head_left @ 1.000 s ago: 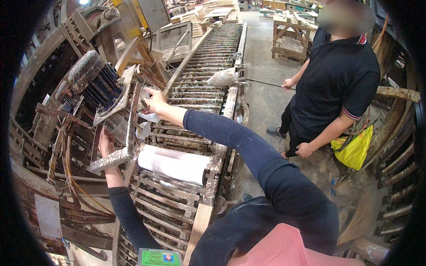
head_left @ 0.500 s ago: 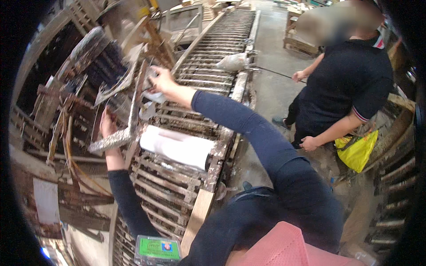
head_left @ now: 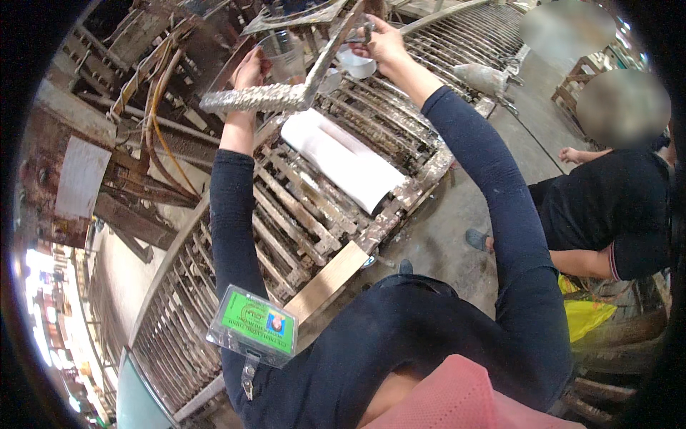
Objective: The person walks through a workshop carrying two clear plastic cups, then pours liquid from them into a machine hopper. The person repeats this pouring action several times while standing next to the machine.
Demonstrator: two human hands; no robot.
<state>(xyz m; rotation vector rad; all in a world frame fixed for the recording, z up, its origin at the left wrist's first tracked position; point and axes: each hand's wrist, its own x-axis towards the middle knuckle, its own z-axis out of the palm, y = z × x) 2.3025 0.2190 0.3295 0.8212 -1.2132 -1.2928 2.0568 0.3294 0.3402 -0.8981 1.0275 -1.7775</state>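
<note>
My left hand [head_left: 249,70] reaches behind a crusted metal frame [head_left: 257,98], its fingers curled against the side of a clear plastic cup [head_left: 285,58]. At the frame's upper end my right hand [head_left: 386,44] is closed, with a small dark thing [head_left: 369,30] at its fingers that I cannot make out. Just below that hand is a white, translucent cup [head_left: 357,64]. A white roll or folded sheet [head_left: 343,159] lies across the slatted rollers under my arms.
The crusted roller conveyor [head_left: 307,193] runs from lower left to upper right. A wooden board [head_left: 329,282] lies along its near edge. A dusty bag [head_left: 480,77] rests farther up. Hoses [head_left: 153,118] hang at left. A person in black [head_left: 607,207] stands at right, near a yellow bag [head_left: 587,320].
The view has swung, so the conveyor, frame and both hands sit higher and farther right. Both hands stay by the frame. The other person appears farther right and lower.
</note>
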